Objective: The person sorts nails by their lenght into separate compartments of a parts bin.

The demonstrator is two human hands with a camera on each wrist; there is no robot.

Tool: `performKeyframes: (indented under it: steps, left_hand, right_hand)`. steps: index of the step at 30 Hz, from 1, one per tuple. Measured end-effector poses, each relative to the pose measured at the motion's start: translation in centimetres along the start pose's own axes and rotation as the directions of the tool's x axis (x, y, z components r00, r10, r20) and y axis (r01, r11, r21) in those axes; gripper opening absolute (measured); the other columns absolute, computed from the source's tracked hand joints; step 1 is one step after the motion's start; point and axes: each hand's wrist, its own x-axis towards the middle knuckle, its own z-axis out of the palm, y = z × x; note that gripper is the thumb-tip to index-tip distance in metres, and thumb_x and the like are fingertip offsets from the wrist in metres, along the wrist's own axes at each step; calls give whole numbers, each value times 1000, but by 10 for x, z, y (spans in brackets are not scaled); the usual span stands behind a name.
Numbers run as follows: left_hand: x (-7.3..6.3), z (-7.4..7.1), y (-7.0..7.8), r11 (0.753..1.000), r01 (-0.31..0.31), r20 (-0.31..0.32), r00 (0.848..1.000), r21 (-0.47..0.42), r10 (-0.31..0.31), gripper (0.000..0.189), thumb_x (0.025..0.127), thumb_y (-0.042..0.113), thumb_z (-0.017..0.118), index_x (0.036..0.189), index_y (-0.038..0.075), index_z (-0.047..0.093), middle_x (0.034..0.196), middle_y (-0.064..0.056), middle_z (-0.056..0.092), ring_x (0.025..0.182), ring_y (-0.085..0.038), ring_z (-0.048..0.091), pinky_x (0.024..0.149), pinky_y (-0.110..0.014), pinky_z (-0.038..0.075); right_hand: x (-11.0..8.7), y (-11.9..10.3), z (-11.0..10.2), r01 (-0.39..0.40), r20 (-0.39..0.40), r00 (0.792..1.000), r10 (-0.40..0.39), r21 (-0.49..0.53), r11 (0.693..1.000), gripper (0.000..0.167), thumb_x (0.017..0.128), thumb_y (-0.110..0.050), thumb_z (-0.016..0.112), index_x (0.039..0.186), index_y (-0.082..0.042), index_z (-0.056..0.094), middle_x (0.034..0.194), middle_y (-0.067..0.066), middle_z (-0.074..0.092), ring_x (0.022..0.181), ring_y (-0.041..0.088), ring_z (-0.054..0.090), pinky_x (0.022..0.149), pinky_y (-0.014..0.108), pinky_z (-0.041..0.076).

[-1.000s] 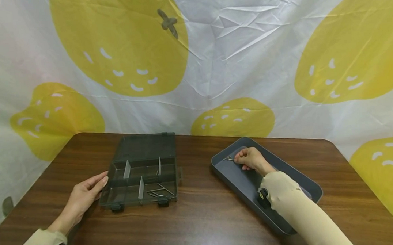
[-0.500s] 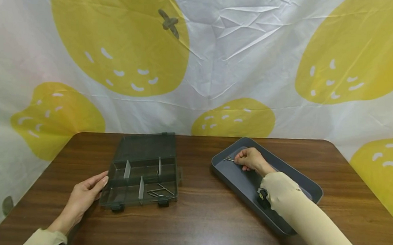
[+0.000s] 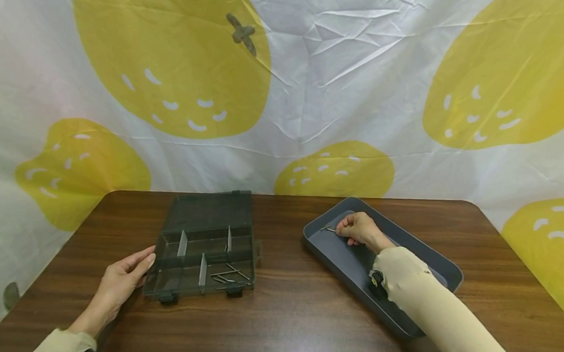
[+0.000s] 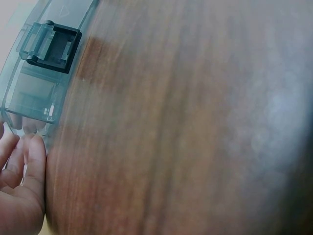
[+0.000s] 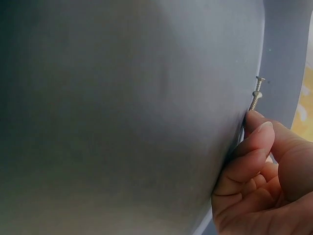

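Note:
My left hand (image 3: 118, 283) touches the left side of a smoky clear compartment box (image 3: 168, 278) with extended fingers; the left wrist view shows the fingertips at the box's corner, near a black latch (image 4: 61, 49). The box's lid (image 3: 210, 210) is raised at the back. Several screws (image 3: 238, 272) lie in its front right compartment. My right hand (image 3: 360, 229) is inside the grey tray (image 3: 347, 273), thumb and fingers pinching the end of a screw (image 5: 254, 102). A second screw (image 5: 259, 80) lies just beyond it, by the tray wall.
Thin dividers (image 3: 203, 270) split the box into compartments. Box and tray stand apart on a brown wooden table (image 3: 283, 312). Behind the table hangs a white cloth (image 3: 302, 107) with large yellow fruit prints.

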Motion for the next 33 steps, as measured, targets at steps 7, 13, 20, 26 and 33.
performKeyframes:
  steps: [7,13,20,26,33]
  left_hand:
    - [0,0,0,1000,-1,6,1000,-3,1,67,94,51,48,143,5,39,143,-20,38,85,22,45,73,-14,50]
    - [0,0,0,1000,-6,5,1000,-2,6,67,94,51,48,143,5,39,143,-20,38,86,23,44,74,-14,50]
    - [0,0,0,1000,-1,12,1000,3,1,68,94,51,47,143,5,39,144,-19,37,85,23,43,74,-14,50]
    - [0,0,0,1000,0,16,1000,3,0,68,94,51,47,143,6,39,145,-19,37,85,23,43,74,-14,50]
    - [0,0,-1,1000,-16,0,1000,5,16,66,95,50,48,143,5,40,144,-20,38,85,22,45,73,-14,51]
  right_hand:
    - [-1,-1,0,7,10,1000,-7,9,1000,10,87,-5,65,88,4,69,56,-7,55,43,4,45,43,19,39]
    - [0,-1,0,12,15,1000,-12,3,1000,10,87,-5,65,89,4,68,58,-6,55,44,4,45,43,20,39]
    - [0,0,0,17,28,999,-17,4,1000,10,89,-5,64,88,4,68,58,-6,54,44,4,45,43,20,39]
    - [0,1,-1,17,27,999,-18,16,1000,11,89,-6,62,90,4,68,58,-6,54,44,3,45,43,19,39]
    - [-2,0,-2,25,34,999,-26,39,999,14,91,-7,61,92,6,67,67,-2,59,47,4,47,45,19,40]
